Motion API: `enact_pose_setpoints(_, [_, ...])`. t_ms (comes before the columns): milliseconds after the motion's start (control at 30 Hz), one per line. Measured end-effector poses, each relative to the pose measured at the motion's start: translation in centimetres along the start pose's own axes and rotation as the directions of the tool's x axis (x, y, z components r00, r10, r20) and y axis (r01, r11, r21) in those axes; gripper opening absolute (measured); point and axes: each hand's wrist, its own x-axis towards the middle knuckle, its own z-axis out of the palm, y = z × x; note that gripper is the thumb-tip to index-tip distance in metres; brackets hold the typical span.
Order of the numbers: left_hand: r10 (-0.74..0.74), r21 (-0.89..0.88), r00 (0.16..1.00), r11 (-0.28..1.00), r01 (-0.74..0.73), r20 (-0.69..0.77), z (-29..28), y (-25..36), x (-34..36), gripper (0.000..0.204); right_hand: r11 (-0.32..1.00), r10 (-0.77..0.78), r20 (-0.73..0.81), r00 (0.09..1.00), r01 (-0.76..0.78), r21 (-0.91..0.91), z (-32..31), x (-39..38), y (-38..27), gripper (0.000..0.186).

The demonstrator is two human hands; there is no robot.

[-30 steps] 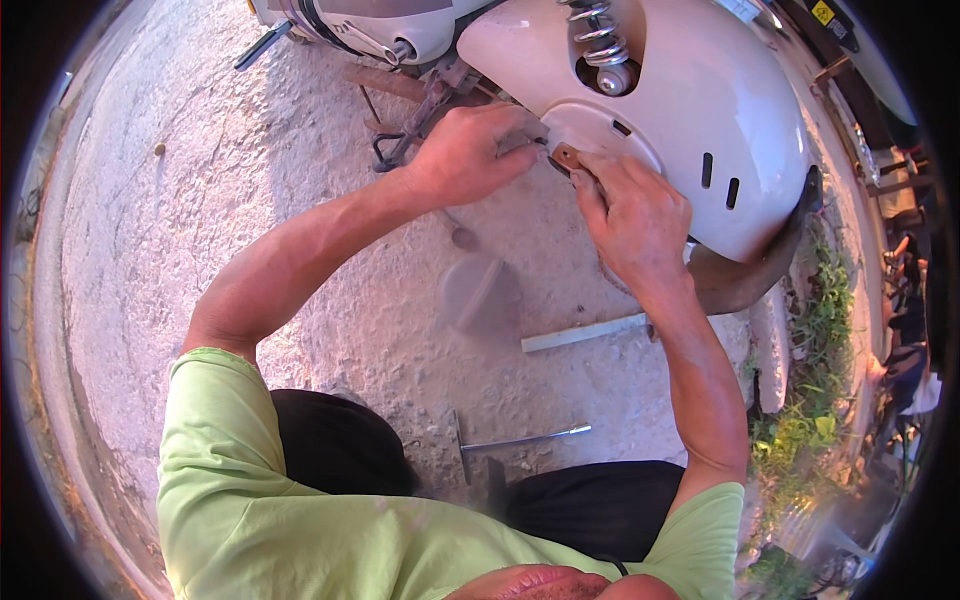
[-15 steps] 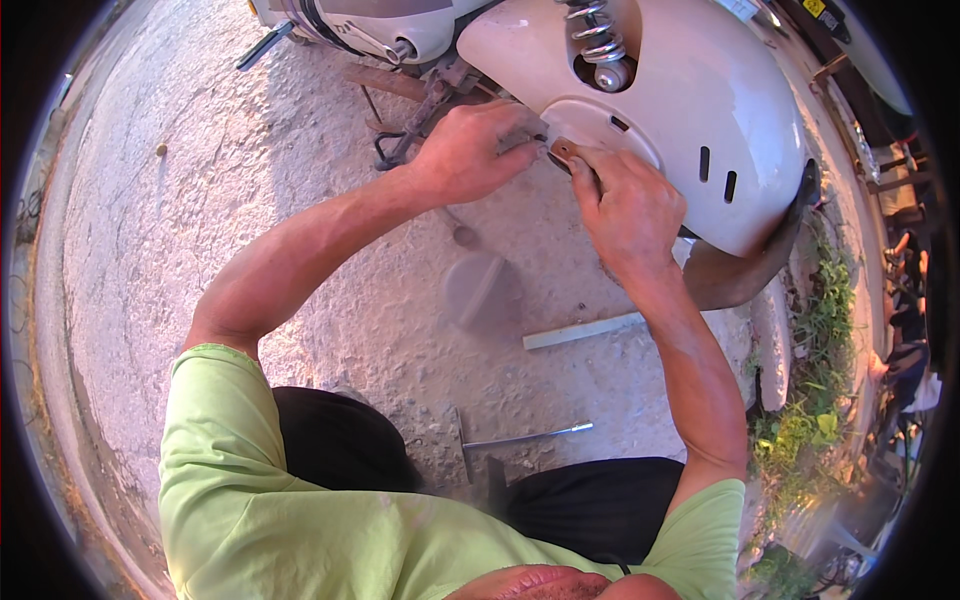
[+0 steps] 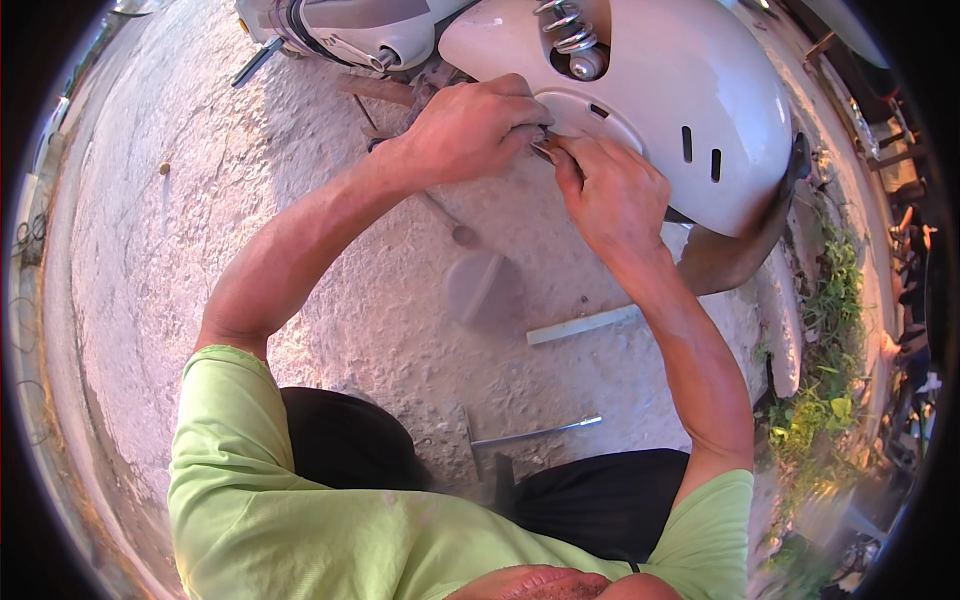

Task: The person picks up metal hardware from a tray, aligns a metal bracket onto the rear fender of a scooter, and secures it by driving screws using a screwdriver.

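So both hands are bunched up at the lower edge of a big white shell (image 3: 665, 110), fingertips almost meeting. The right hand (image 3: 612, 190) has thumb and finger pinched narrow on a small piece (image 3: 542, 151), kinda shiny at the edge, mostly covered by fingers so I can't say what it is. It sits right in the gap between the two hands. The left hand (image 3: 475, 128) is curled in just beside it, fingers drawn together, but I can't tell if it's gripping anything. Just past the hands, up top, there's a coil spring (image 3: 570, 38) in a cutout of the shell, and a dark curved part (image 3: 735, 258) pokes out under it, right of the right hand. Below the hands, on the rough ground (image 3: 190, 230), there's a pale strip (image 3: 580, 325) by the right forearm, then a T-handle tool (image 3: 535, 433) closer to the knees. Weeds (image 3: 832, 300) are growing well off to the right.
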Motion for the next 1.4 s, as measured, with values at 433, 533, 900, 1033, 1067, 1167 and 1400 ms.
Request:
enact_pose_setpoints(433, [0.074,0.167,0.985,0.981,-0.100,0.155,-1.0,0.8,1.7,0.018,1.000,0.021,0.027,0.999,-0.021,0.005,-0.2,-0.1,0.0,0.011])
enact_pose_setpoints(533, [0.094,0.194,0.975,0.972,-0.134,0.203,-1.0,0.8,2.3,0.017,1.000,0.022,0.020,1.000,-0.022,0.007,-0.1,-0.1,0.0,0.011])
enact_pose_setpoints(900, [0.074,-0.013,0.983,0.997,-0.073,0.171,-0.8,0.4,2.5,0.018,1.000,0.014,0.007,1.000,-0.015,0.021,-0.1,-0.1,0.1,0.010])
enact_pose_setpoints(1033, [0.035,-0.050,0.980,0.998,-0.026,0.195,-0.7,0.3,2.5,0.020,0.999,0.017,0.004,1.000,-0.017,0.028,-0.2,0.0,0.0,0.010])
enact_pose_setpoints(1067, [0.041,-0.074,0.982,0.997,-0.028,0.182,-0.6,0.3,2.4,0.021,0.999,0.015,0.001,1.000,-0.015,0.030,-0.2,0.0,0.0,0.010])
enact_pose_setpoints(1167, [0.027,-0.140,0.988,0.990,-0.006,0.151,-0.2,0.0,2.0,0.024,0.999,0.031,0.019,0.999,-0.031,0.025,-0.3,0.0,-0.1,0.010])
enact_pose_setpoints(1400, [-0.024,-0.194,0.993,0.980,0.046,0.114,0.3,-0.3,1.6,0.025,0.999,0.031,0.026,0.999,-0.032,0.021,-0.3,0.0,-0.1,0.011])
